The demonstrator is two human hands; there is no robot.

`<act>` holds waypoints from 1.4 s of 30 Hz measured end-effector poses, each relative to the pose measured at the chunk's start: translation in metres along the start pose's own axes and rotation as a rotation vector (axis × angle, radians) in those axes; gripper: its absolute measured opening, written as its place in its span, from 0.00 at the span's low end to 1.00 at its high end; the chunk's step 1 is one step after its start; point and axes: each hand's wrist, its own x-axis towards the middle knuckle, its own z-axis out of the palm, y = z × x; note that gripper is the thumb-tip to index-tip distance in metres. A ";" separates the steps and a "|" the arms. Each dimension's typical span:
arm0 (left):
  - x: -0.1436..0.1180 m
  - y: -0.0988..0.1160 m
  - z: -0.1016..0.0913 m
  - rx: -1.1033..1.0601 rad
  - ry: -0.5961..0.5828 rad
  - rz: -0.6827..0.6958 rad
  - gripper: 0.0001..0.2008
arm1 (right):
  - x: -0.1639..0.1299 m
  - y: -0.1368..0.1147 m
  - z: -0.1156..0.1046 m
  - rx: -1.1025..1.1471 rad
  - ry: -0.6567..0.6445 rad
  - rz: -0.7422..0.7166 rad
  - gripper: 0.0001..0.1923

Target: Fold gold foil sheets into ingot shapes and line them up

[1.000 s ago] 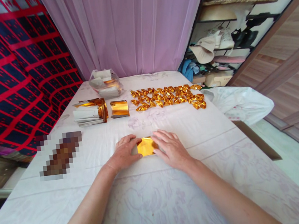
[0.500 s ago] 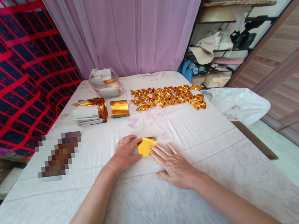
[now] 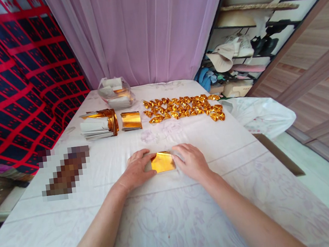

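A small folded sheet of gold foil paper (image 3: 162,162) lies on the white cloth-covered table (image 3: 169,218) in front of me. My left hand (image 3: 136,168) presses on its left edge, fingers curled over it. My right hand (image 3: 190,161) rests at its right edge, fingertips touching the paper. Farther back lie several folded gold paper pieces (image 3: 184,107) in rows.
A stack of gold and white sheets (image 3: 97,124) and a curled gold sheet (image 3: 131,120) sit at the back left, with a clear bag of paper (image 3: 116,91) behind them. A white plastic bag (image 3: 260,114) hangs off the right edge. A blurred object (image 3: 65,170) lies at left.
My right hand slid down off the gold sheet toward me, then came back up to its right edge. My left hand stayed on the left edge.
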 end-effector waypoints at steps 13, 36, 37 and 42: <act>-0.005 -0.002 0.008 -0.040 0.128 0.039 0.31 | 0.025 0.006 0.033 0.244 0.014 0.037 0.05; -0.009 0.017 0.008 -0.684 0.449 -0.134 0.10 | 0.016 -0.009 0.007 0.617 0.042 -0.045 0.11; -0.009 0.018 0.007 -0.682 0.445 -0.137 0.10 | 0.016 -0.009 0.006 0.616 0.042 -0.049 0.11; -0.010 0.019 0.006 -0.675 0.440 -0.132 0.10 | 0.016 -0.009 0.004 0.605 0.059 -0.058 0.11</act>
